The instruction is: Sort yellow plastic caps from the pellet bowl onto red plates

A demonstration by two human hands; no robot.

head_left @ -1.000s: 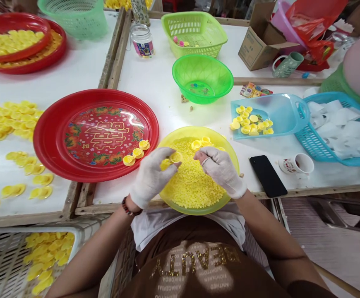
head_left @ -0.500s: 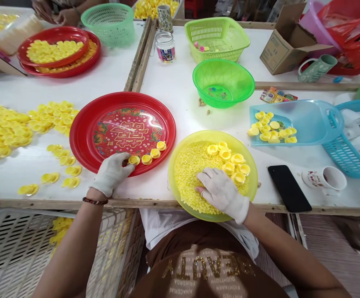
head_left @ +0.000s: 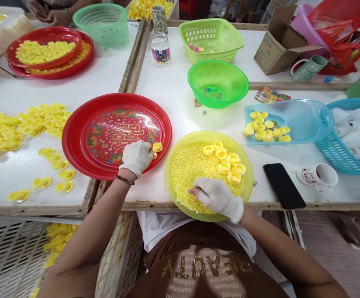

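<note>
Just rightward of the left hand (head_left: 137, 158), which was gloved in white knit fabric, two small yellow plastic cups (head_left: 157, 147) showed near the rim of the large oval red tray (head_left: 77, 140). The farther cup lay to the right and slightly away from the person, the other partly hidden at the fingers; the left hand was clearly the nearer one. Its fingers curled down, and whether they gripped anything could not be told. The tray's long axis ran roughly left to right. Across a narrow gap, the right hand (head_left: 219, 198), gloved alike, was bent over fine yellow pellets (head_left: 186, 165) in a round translucent yellow basin (head_left: 209, 137); whether it pinched anything was hidden. Beyond it and to its right, seven yellow saucered cups (head_left: 233, 158) lay on the pellets. Farther out on the white counter (head_left: 161, 188) were one black phone (head_left: 284, 186) and one translucent blue tray (head_left: 304, 124), whose yellow pieces overlapped too much to count.
</note>
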